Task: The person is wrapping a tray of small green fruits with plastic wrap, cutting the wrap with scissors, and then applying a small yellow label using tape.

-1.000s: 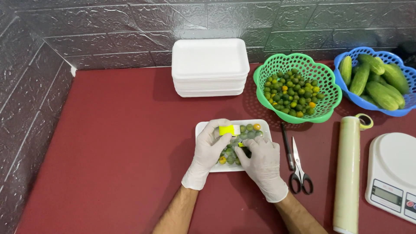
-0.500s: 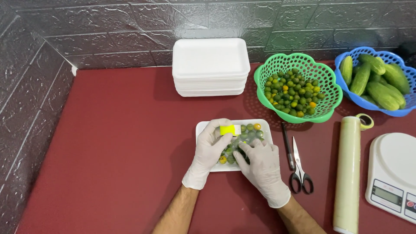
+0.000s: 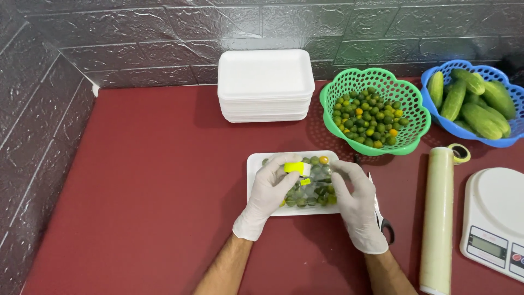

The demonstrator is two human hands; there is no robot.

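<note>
At table centre: foam tray (image 3: pixel 256 183) of small green citrus (image 3: pixel 311 191), film-covered.
Left hand (image 3: pixel 267 196) pinches yellow sticker roll (image 3: pixel 295 167); right hand (image 3: pixel 355 205) lies spread, pressing film flat.

Red table (image 3: pixel 136 191) (trays (image 3: pixel 265 84), baskets (image 3: pixel 371 109), film roll (image 3: pixel 438 218), scale (image 3: pixel 494 218), scissors (image 3: pixel 382 216))

A: Which colours are here?
B: The desk (image 3: pixel 142 180) is dark red, the wall (image 3: pixel 109 38) grey with brick pattern, 1 basket (image 3: pixel 349 82) green, 1 basket (image 3: pixel 513 139) blue, the foam tray (image 3: pixel 255 180) white.
</note>
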